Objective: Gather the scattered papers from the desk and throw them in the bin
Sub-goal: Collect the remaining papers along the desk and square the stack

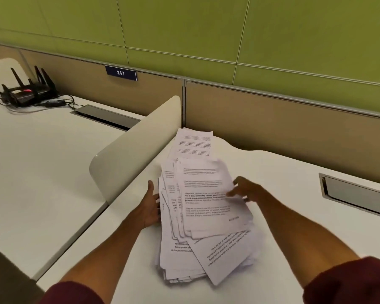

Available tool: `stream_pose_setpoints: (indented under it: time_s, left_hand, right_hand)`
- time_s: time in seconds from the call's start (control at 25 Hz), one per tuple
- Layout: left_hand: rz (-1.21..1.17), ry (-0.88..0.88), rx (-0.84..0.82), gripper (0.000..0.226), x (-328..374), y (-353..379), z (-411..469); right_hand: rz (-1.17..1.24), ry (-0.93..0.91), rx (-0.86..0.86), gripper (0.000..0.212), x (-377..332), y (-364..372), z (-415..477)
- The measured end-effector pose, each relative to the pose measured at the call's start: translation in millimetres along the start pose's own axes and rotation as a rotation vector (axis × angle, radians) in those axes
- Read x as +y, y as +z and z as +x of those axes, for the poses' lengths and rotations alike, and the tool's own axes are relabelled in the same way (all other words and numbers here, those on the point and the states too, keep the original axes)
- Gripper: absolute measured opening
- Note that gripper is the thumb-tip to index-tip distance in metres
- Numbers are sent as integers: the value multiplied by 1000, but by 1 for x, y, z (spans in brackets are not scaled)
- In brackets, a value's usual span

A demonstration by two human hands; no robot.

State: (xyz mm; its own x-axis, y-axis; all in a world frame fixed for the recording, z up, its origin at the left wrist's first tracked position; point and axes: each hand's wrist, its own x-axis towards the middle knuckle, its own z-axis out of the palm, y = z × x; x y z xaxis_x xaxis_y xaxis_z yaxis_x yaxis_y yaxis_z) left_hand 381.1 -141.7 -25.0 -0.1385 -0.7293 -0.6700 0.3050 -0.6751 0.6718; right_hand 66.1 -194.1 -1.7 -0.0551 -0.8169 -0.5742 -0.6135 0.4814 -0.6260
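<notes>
Between the fingers of both hands: a loose, fanned pile of printed papers [206,216], flat on the white surface [294,205]. Left hand [150,208] set against the pile's left edge, thumb straight up, palm toward the sheets, fingertips tucked out of sight at the paper edge. Right hand [248,189] at the top sheet's right edge, fingers [233,194] spread and blurred on the paper; pinching or merely touching, impossible to tell.

Beyond the fingertips, one more sheet jutting from the pile toward the back corner. Near edge of the pile ragged, corners poking out toward the forearms. Just left of the left fingers, a low cream divider [136,148] with rounded corners, close to the pile, little room on that side. Right of the right fingers, bare surface out to a recessed metal cable tray [355,194], well apart.

Behind, a tan partition [294,119] along the back edge, under a green panelled wall [206,29]. Past the divider, a neighbouring desk [42,161] with a black router [26,93], its cables, a second tray [108,117] and a plate marked 247 [121,73]. Dark red sleeves [349,281] at the bottom corners.
</notes>
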Motion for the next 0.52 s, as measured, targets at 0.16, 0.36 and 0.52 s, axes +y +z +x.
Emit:
stream_pose_setpoints:
  time_s: [0.16,0.36,0.52]
  left_hand:
    - [123,4,25,71,-1,-1,1]
    - [302,79,69,38,-8,5,5]
    - [259,146,-6,56,-15,8,16]
  right_hand:
    - [-132,-4,93,67,23,24,2]
    - [127,-45,50,50,25,29,-5]
    - [128,-81,63,23,22,36,-9]
